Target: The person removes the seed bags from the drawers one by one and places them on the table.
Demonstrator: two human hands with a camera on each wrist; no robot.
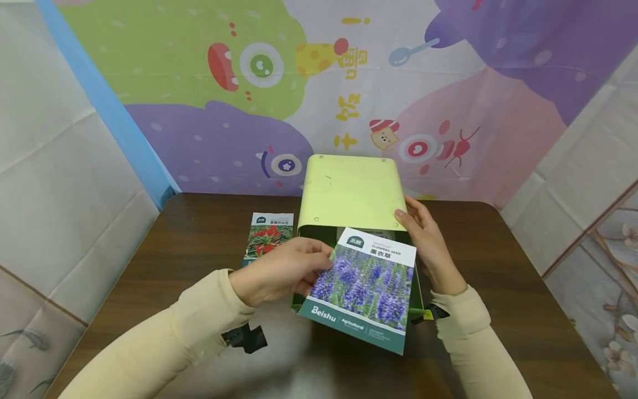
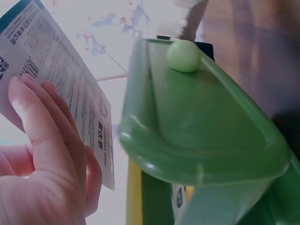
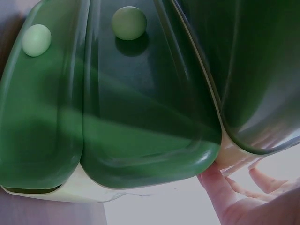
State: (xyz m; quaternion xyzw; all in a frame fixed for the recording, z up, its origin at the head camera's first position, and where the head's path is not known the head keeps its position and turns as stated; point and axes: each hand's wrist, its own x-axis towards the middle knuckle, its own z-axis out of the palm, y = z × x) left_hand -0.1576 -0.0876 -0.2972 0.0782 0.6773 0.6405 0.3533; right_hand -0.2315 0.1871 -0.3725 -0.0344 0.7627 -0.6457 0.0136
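Note:
My left hand (image 1: 284,271) pinches the edge of a seed packet (image 1: 361,288) with purple flowers and a dark green bottom band. The packet is tilted in front of a pale yellow-green drawer box (image 1: 354,185), its printed back facing the left wrist camera. My right hand (image 1: 431,241) grips the box at its right front edge, thumb on top and fingers down the side. Green drawer fronts (image 3: 150,108) with round knobs (image 3: 129,23) show in the right wrist view. In the left wrist view a green drawer front (image 2: 206,122) juts out, a small printed piece showing beneath it.
A second seed packet (image 1: 269,235) with red flowers lies on the brown wooden table (image 1: 209,227), left of the box and partly behind my left hand. A cartoon-printed cloth (image 1: 199,133) hangs behind the table's far edge.

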